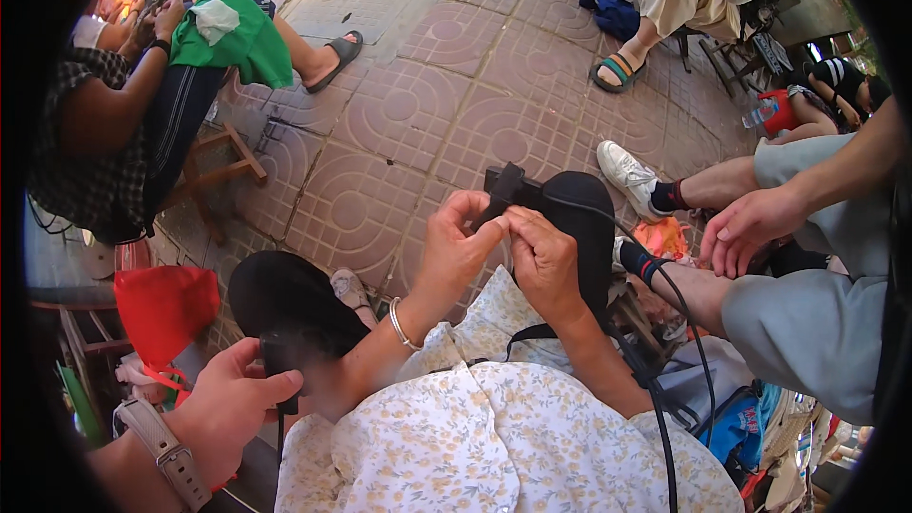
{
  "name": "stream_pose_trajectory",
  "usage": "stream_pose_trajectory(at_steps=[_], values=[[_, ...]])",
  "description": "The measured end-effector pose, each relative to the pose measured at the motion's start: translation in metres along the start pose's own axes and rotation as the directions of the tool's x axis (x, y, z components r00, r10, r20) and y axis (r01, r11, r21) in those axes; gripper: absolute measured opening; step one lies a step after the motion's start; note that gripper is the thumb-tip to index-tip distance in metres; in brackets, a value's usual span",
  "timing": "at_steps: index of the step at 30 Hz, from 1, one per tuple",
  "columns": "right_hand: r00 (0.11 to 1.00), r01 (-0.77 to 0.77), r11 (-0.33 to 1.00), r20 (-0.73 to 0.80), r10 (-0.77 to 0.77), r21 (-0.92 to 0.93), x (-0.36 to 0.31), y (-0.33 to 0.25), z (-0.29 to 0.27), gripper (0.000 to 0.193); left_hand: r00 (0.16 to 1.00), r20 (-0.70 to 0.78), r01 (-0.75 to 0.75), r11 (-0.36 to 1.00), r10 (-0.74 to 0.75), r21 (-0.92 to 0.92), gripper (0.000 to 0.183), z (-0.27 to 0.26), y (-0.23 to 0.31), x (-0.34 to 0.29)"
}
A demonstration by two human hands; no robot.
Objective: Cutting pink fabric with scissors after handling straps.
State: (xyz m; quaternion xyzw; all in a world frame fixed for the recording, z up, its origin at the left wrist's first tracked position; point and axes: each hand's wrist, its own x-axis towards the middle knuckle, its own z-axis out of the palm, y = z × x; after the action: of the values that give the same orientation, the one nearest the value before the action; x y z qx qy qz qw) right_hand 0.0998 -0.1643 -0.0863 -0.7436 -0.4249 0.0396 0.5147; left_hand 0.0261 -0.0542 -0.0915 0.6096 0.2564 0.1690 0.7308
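In front of my lap, my left hand [465, 239] is closed on a black strap [501, 196], thumb and fingers pinched round it. The strap joins a small black device [528, 192] with a cable. Close beside it, my right hand [543, 256] is also closed, its fingertips pinched at the strap's lower edge. What lies between those fingertips is mostly hidden. A silver bracelet [404, 324] circles my left wrist. Another person's hand [233, 391], with a watch, reaches in at lower left and holds a small black device [281, 359] by my left forearm.
A black cable [686, 309] runs down my right side. At right sits a person in light trousers [807, 342], one hand [760, 226] hanging near my knee. A red bag [167, 312] hangs at left. Paving [404, 114] stretches ahead, with other seated people and wooden stools [214, 169].
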Motion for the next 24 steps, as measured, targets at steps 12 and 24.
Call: stream_pose_trajectory(at_steps=[12,24], values=[[0.926,-0.293,-0.006,0.285,0.246,0.956,0.025,-0.039,-0.005,0.032,0.775,0.252,-0.618,0.612,0.579,0.494,0.027,-0.004,0.068,-0.015],[0.982,0.182,0.930,-0.105,-0.156,0.319,0.040,-0.035,0.004,0.025,0.824,0.014,-0.518,0.744,0.566,0.421,0.022,0.005,0.064,-0.021]])
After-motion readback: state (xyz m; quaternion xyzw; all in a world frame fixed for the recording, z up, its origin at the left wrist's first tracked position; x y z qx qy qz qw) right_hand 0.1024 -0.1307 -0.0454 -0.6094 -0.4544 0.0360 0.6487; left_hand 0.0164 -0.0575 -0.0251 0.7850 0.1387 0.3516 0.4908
